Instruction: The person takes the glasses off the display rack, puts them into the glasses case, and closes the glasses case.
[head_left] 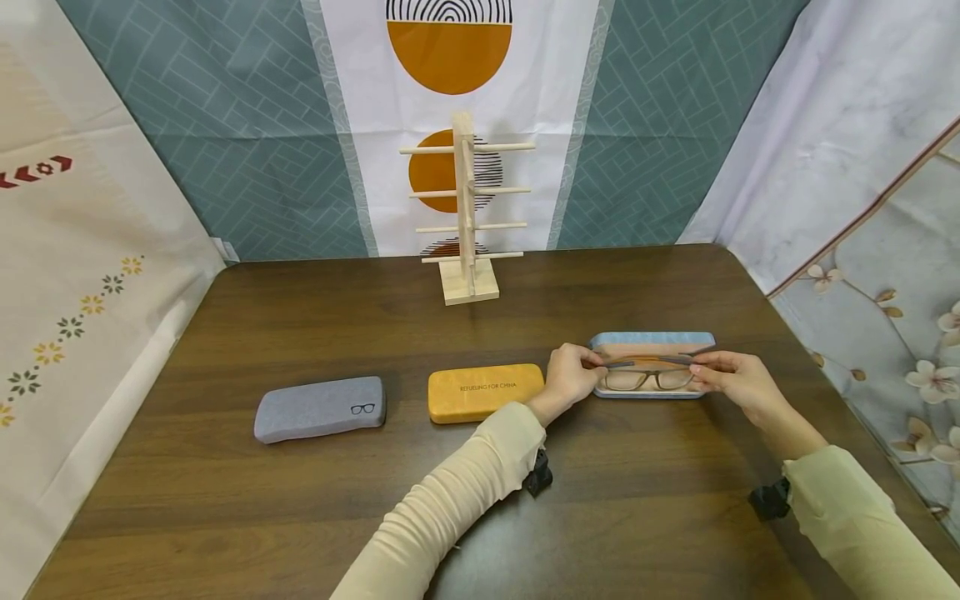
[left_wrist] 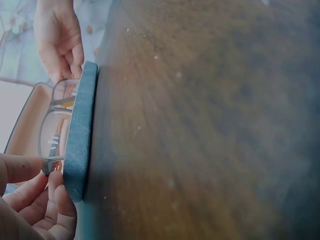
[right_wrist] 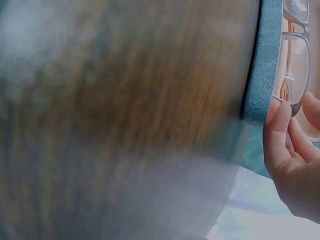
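Observation:
Over an open blue glasses case (head_left: 652,337) with a peach lining, both hands hold a pair of thin-rimmed glasses (head_left: 651,373). My left hand (head_left: 573,373) pinches one end of the frame between thumb and fingers, and my right hand (head_left: 738,383) pinches the other end. In the left wrist view, the lenses and bridge of the glasses (left_wrist: 62,108) overlap the case interior beyond its blue wall (left_wrist: 81,140). The right wrist view catches the right hand's fingertips (right_wrist: 280,112) at the frame's corner, close by the case's end.
A closed yellow glasses case (head_left: 483,393) lies beside the left forearm, and a closed grey one (head_left: 321,408) farther left. At the back of the brown table (head_left: 337,317) stands a wooden rack (head_left: 463,200) with bare horizontal pegs. Fabric hangs behind and along both sides.

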